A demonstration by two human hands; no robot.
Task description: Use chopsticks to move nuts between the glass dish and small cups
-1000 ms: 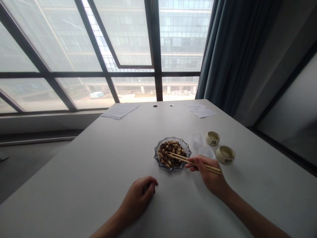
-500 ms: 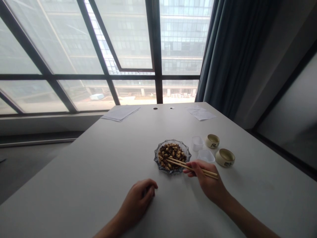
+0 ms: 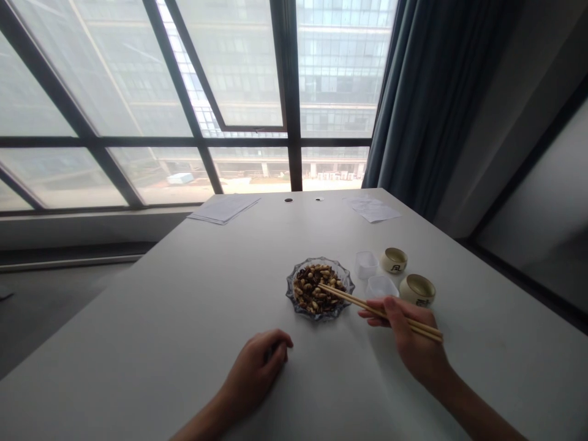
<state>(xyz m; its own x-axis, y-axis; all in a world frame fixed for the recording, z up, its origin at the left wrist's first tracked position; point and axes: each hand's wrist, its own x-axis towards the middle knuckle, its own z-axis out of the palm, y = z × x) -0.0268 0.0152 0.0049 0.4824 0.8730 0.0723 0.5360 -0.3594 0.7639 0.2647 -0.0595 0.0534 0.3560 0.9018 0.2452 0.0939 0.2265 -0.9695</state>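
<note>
On the white desk (image 3: 151,331), your right hand (image 3: 416,346) had its fingers (image 3: 392,309) pinched firmly around wooden chopsticks (image 3: 358,301), tips just over the nuts (image 3: 316,291) in a glass dish (image 3: 290,293); your left hand (image 3: 257,367) lay loosely curled nearby, gripping nothing visible.

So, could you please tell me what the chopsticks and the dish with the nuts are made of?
The chopsticks look like bare light wood or bamboo: pale, matte, with no visible paint. The dish seems to be glass, since its scalloped rim is see-through with a grey-blue tint and a glossy shine.
</note>
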